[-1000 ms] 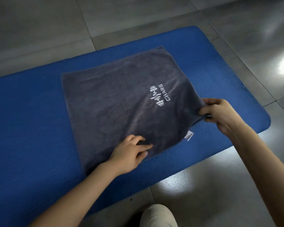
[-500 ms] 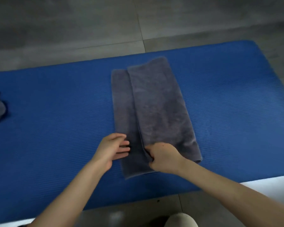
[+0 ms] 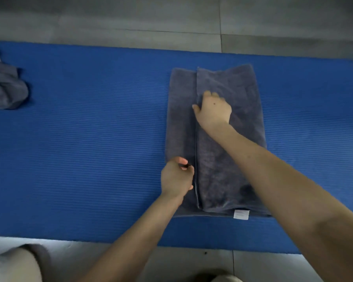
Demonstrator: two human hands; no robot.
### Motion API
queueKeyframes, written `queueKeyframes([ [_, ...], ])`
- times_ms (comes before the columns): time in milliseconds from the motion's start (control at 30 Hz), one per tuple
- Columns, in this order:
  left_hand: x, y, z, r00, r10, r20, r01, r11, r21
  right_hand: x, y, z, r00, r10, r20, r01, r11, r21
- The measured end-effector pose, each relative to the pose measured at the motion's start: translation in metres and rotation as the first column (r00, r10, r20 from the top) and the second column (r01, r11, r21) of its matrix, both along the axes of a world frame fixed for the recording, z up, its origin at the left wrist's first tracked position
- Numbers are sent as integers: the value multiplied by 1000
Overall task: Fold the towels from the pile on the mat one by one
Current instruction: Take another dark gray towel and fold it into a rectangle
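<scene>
Indoor room, kind unclear: grey tiled floor (image 3: 130, 21), blue ribbed exercise mat (image 3: 90, 159) laid on it.

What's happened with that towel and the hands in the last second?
The right hand folded the grey towel over from right to left, then slid up the flap's edge. The left hand stayed on its near left part. Blue mat and pile lie as before.

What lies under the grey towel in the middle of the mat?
The blue mat lies under the grey towel and shows on all sides of it. The mat's part beneath is covered, so whether anything else lies there cannot be seen.
</scene>
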State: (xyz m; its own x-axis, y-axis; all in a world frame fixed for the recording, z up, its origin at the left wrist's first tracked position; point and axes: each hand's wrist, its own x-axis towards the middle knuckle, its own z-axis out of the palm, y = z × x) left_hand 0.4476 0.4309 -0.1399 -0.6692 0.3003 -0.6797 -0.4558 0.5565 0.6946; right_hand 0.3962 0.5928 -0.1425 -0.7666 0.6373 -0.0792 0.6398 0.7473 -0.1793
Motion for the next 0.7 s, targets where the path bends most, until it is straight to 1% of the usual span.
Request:
queueKeyframes([
  [67,5,3,-6,999,-34,-21,33,999,-31,-13,3,-10,999,21,40,-23,998,61],
  [167,14,7,-13,990,-115,-85,110,992,-67,-23,8,-21,995,-7,96,-1,996,85],
  [267,20,10,-12,947,-260,-187,234,961,-149,-28,8,-26,996,-8,94,-2,995,102],
  [333,22,10,-9,933,-282,-224,253,955,-152,-29,9,-22,998,1,70,-7,996,94],
  [433,21,6,2,949,-239,-206,227,971,-80,-27,16,-6,995,-78,-62,78,997,2],
  [533,13,-13,17,952,-194,-235,192,981,-32,-29,16,16,948,-186,-257,170,982,-83],
  [567,9,-22,19,952,-193,-238,186,981,-51,-33,10,20,936,-182,-300,160,982,-97],
  [600,4,-31,19,952,-196,-235,183,980,-77,-37,1,22,937,-161,-310,130,985,-117],
  [633,1,-40,16,953,-202,-225,182,977,-109,-42,-11,21,950,-117,-288,78,986,-145],
  [700,-1,-55,7,949,-240,-205,199,959,-201,-47,-33,8,980,25,-198,-67,976,-209],
])
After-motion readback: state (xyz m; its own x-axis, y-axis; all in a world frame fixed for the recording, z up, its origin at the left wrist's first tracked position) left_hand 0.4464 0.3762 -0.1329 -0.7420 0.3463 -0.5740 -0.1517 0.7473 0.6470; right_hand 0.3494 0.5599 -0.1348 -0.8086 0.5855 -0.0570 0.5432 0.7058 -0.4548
